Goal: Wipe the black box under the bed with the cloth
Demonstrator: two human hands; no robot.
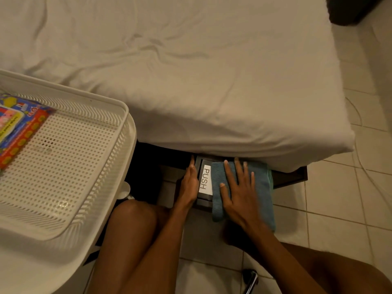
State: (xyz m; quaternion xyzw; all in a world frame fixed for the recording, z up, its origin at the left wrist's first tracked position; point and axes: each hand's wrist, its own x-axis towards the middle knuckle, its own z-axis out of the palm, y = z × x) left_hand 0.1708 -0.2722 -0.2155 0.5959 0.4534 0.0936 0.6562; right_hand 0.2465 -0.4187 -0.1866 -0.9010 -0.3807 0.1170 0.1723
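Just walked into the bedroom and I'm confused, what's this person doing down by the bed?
A person is crouched at the edge of the bed, cleaning a black box that sticks out from under it. The right hand lies flat on a blue cloth spread over the top of the box. The left hand rests against the box's left side, next to a white PUSH label. A white perforated basket stands to the left.

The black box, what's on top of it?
A blue cloth pressed flat by the right hand and a white PUSH label. The box top beneath the cloth is hidden.
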